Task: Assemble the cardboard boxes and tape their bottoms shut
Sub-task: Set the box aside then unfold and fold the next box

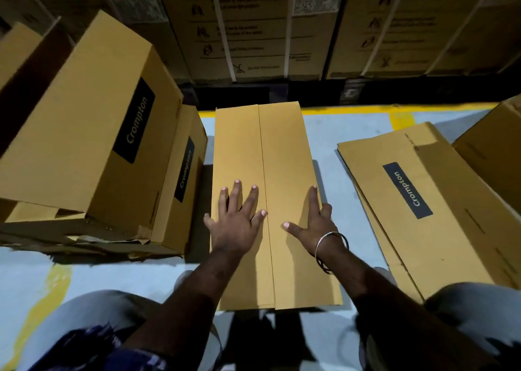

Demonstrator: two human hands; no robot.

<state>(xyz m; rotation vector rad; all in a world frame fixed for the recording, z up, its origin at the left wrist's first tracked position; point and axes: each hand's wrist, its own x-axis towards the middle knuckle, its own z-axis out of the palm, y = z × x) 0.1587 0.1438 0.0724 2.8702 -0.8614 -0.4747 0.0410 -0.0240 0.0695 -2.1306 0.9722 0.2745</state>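
Lower centre: left hand point(235, 218) and right hand point(314, 220), fingers spread flat, press the closed flaps of the box point(282, 150) at frame centre on the floor point(338, 133). Bottom seam shut, untaped; taping comes next, though no tape is visible. Finished boxes point(93, 111) upper left.

Central box point(282, 159) — between assembled boxes point(93, 122), flattened stack point(439, 201)

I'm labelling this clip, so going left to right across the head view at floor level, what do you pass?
Stacked Crompton boxes → left hand → box being assembled → right hand → flattened Crompton boxes.
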